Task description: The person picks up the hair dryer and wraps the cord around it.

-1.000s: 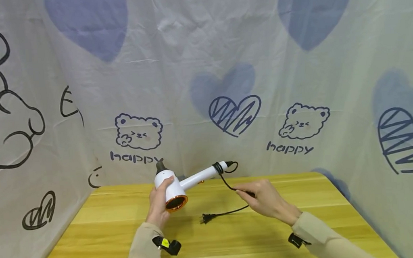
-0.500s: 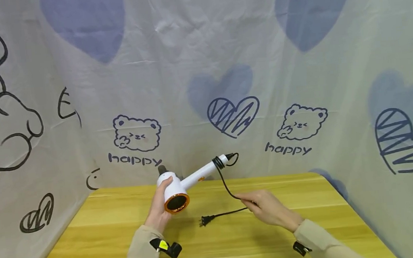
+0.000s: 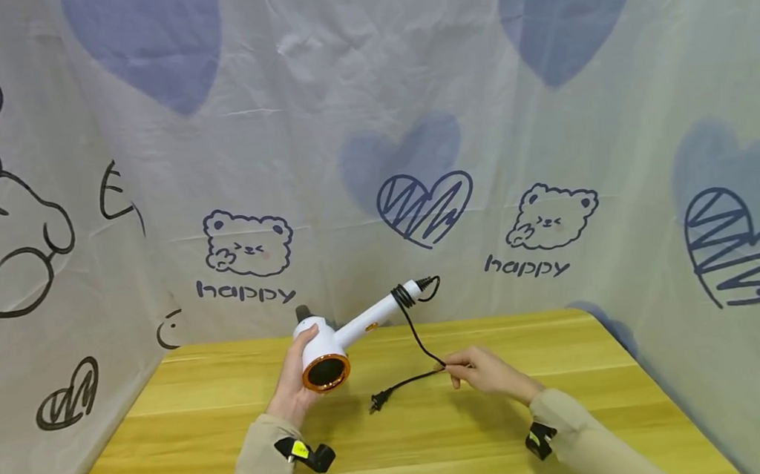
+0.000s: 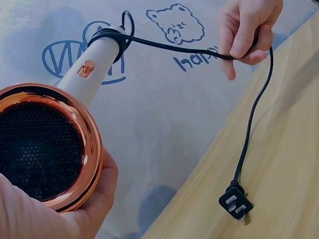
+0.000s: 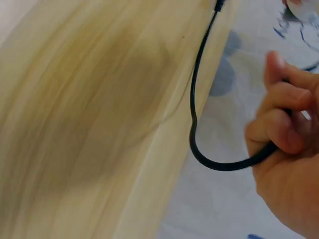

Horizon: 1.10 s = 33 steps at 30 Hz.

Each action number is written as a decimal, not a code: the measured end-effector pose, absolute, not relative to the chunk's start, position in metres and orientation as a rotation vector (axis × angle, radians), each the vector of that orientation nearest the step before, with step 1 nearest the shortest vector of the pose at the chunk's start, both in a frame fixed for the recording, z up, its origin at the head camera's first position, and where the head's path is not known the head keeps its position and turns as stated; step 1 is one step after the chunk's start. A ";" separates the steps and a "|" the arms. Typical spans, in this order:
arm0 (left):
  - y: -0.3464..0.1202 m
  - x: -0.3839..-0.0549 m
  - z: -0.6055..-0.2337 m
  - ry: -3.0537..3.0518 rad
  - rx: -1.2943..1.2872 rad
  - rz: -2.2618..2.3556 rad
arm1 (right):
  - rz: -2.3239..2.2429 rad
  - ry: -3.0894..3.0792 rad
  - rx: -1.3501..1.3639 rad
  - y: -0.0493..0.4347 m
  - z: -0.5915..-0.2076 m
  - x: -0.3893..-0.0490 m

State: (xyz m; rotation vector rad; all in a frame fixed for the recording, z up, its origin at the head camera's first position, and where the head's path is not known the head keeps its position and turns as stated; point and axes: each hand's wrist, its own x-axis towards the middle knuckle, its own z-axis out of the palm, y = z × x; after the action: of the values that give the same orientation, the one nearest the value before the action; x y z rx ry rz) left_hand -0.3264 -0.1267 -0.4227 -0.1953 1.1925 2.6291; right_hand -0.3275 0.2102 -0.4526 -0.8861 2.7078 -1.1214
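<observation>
My left hand grips a white hair dryer round its body, above the table. Its orange-rimmed mesh end faces me, and the handle points up to the right. Several turns of black cord are wound near the handle's end. From there the cord runs to my right hand, which holds it between thumb and curled fingers. Past that hand the free length hangs back leftward, ending in a two-pin plug. In the right wrist view, the cord loops out below my curled fingers.
A wooden table lies under both hands. Pale curtains printed with hearts and bears hang behind it and at both sides. Each wrist wears a small black camera, the left one below the sleeve cuff.
My right hand first moved down a little, then shifted its hold along the cord. The plug end now hangs more tilted. The dryer's handle has risen slightly; my left hand keeps its grip.
</observation>
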 end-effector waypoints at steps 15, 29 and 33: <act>-0.131 -0.317 -0.417 1.088 -0.062 2.568 | -1.254 2.567 -0.651 0.226 -0.460 -0.355; -0.130 -0.317 -0.419 1.089 -0.083 2.480 | -1.265 2.747 -0.446 0.236 -0.456 -0.376; -0.134 -0.317 -0.419 1.177 -0.046 2.433 | -1.228 2.842 -0.531 0.239 -0.453 -0.385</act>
State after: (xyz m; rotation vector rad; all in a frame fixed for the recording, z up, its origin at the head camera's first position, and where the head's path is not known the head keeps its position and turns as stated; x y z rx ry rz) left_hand -0.3168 -0.1344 -0.4187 -0.0461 1.1773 2.4335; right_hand -0.3854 0.2389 -0.4529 -0.5307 2.8424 -1.2285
